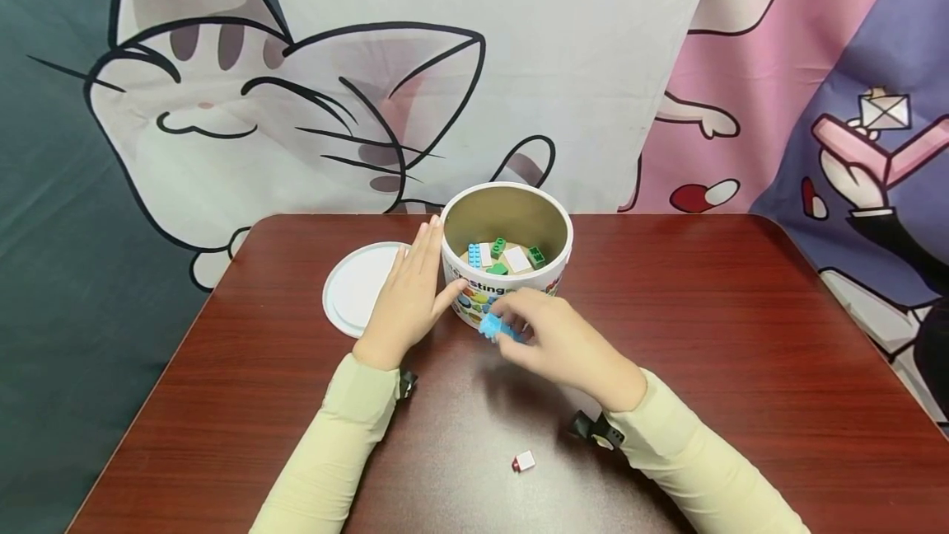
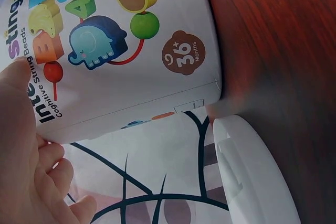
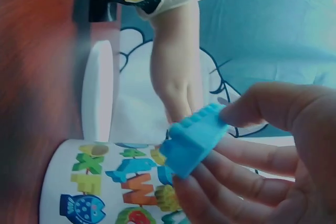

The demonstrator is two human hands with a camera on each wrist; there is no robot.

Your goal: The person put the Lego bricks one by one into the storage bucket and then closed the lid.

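Note:
A round white tub [image 1: 507,229] with colourful printed letters and animals stands open near the table's back edge. Green, white and light blue building blocks [image 1: 498,247] lie inside it. My left hand [image 1: 409,295] rests against the tub's left side with fingers extended, the thumb on its front wall. Between the thumb and fingers of my right hand [image 1: 552,336] is a light blue building block [image 3: 194,140] with studs, held just in front of the tub.
The tub's white lid [image 1: 356,291] lies flat on the table, left of the tub and partly behind my left hand. A small white and red block [image 1: 524,461] sits near the front of the brown table [image 1: 704,336]. Behind hangs a cartoon cat cloth [image 1: 200,130].

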